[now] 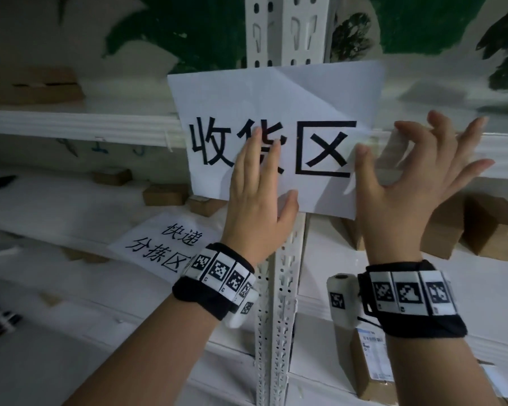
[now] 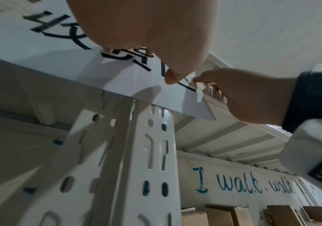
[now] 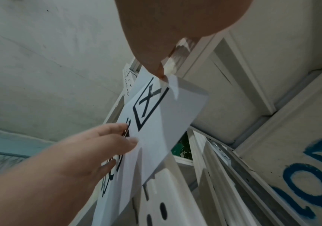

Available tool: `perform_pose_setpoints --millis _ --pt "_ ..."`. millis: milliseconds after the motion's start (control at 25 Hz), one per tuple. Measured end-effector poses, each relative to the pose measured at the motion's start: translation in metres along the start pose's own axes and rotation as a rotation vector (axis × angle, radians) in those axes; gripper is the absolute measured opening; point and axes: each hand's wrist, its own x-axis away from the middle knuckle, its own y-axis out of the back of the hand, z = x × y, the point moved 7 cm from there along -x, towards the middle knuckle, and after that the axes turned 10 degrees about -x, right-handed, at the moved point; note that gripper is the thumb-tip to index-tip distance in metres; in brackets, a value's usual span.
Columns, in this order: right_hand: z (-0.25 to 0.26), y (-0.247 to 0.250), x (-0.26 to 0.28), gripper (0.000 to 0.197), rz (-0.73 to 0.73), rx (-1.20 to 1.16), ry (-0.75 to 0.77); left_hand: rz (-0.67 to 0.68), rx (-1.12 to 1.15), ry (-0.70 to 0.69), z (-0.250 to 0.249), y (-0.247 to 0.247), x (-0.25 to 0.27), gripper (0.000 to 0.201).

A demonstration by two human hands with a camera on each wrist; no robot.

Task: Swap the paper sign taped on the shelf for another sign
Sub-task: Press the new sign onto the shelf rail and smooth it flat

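A white paper sign (image 1: 276,92) with large black characters lies against the white perforated shelf upright (image 1: 279,317). My left hand (image 1: 261,177) presses flat on the sign's lower middle, fingers straight; the right wrist view shows the left hand (image 3: 117,137) the same way. My right hand (image 1: 380,137) is at the sign's right edge, where thumb and curled forefinger pinch a strip of clear tape (image 1: 389,148) over the shelf beam. In the left wrist view the right hand (image 2: 197,81) pinches at the sign (image 2: 117,73) edge. A second paper sign (image 1: 165,250) with handwritten characters lies flat on the lower left shelf.
The white shelf beam (image 1: 71,124) runs left and right behind the sign. Cardboard boxes (image 1: 487,227) stand on the right shelf, and smaller boxes (image 1: 165,194) on the left one. A labelled parcel (image 1: 373,361) sits low on the right. Behind is a painted wall.
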Motion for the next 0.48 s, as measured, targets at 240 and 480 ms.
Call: perform_pose_setpoints --millis 240,480 --pt "0.015 -0.01 0.005 0.05 -0.088 0.002 -0.058 0.041 0.04 -0.03 0.03 0.003 -0.003 0.076" --pt "0.079 -0.045 0.035 0.034 -0.228 0.026 0.053 0.005 0.12 -0.053 0.081 0.008 -0.015 0.071"
